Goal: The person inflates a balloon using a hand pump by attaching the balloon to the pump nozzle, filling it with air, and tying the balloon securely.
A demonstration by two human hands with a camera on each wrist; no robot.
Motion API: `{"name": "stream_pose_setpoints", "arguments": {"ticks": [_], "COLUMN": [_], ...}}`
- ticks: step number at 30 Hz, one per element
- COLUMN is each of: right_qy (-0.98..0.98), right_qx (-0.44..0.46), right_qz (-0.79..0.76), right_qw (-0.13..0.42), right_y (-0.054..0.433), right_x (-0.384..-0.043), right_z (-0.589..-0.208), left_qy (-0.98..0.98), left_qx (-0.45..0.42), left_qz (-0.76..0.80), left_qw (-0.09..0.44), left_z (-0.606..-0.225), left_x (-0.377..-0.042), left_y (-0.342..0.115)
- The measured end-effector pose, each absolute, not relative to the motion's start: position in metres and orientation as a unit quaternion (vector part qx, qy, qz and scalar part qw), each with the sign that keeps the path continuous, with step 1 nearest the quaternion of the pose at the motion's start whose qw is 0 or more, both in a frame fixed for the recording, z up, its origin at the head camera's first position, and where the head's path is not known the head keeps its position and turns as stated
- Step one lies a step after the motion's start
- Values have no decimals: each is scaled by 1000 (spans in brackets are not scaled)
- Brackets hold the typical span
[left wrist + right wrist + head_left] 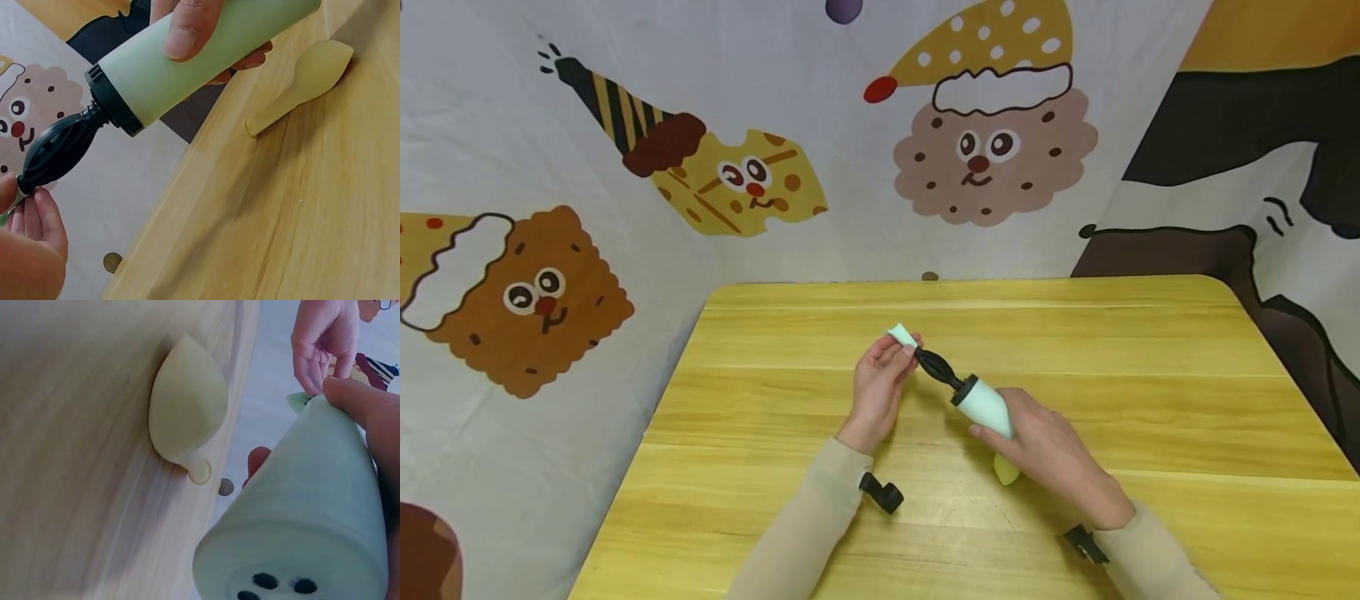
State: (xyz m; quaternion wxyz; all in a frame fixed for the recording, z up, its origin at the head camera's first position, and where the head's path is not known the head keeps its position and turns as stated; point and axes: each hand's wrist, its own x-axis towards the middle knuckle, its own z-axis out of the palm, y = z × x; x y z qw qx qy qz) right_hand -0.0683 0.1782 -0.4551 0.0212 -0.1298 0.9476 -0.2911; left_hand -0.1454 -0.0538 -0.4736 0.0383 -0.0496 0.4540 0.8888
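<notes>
My right hand (1051,437) grips the pale green barrel of a balloon pump (987,407), its fingers wrapped around the body. The pump's black twisted nozzle (59,150) points up and left, toward my left hand (876,390). At the nozzle's tip, the thumb and fingers of that hand pinch a small light green balloon (901,335), which looks flat. Its neck is mostly hidden by the fingers, so I cannot tell how far it covers the nozzle. A limp yellow balloon (324,70) lies on the table below the pump, partly behind my right hand in the head view.
The wooden table (760,500) spans the space beneath both hands. Behind it hangs a white cloth (850,242) printed with cartoon biscuits and cheese. Black camera mounts (883,493) sit on both wrists.
</notes>
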Motion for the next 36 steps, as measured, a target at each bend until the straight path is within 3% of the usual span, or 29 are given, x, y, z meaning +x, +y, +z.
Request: {"name": "stream_pose_setpoints", "arguments": {"ticks": [11,23,30,36], "right_qy": [929,900,900,924], "right_qx": [-123,-135,-122,-119], "right_qz": [-344,-406,-406,-357], "right_qw": [61,87,97,68], "right_y": [168,157,149,143], "right_x": [-67,-71,-72,-71], "right_z": [-453,-450,-453,-455], "left_qy": [419,293,315,388], "left_qx": [-17,20,-6,-18], "left_qz": [906,949,946,921], "left_qw": [53,114,77,19], "left_z": [-474,-466,-469,-472], "left_x": [-142,-141,-139,-136], "left_y": [-54,-47,-37,-29]}}
